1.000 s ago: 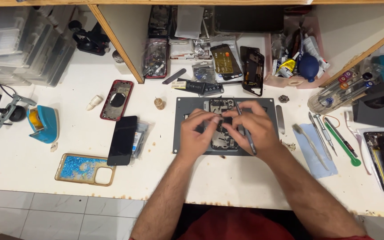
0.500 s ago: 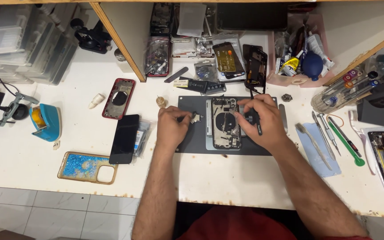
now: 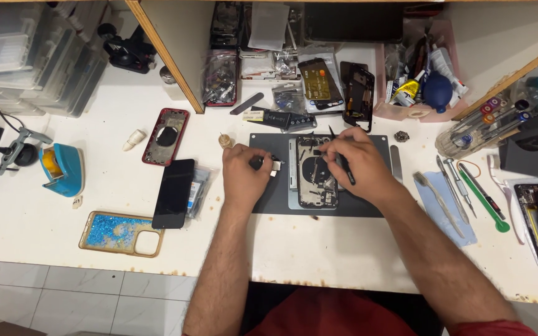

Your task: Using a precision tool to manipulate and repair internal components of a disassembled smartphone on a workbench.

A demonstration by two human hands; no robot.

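Your left hand (image 3: 245,176) pinches small component (image 3: 273,165) at left edge of grey mat (image 3: 368,205). Your right hand (image 3: 357,163) grips black tweezers (image 3: 342,160), tips over opened phone (image 3: 314,174) lying mid-mat.

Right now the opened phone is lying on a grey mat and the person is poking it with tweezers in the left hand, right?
Not quite. In the head view the tweezers are in the right hand, over the opened phone on the grey mat. The left hand holds a small part.
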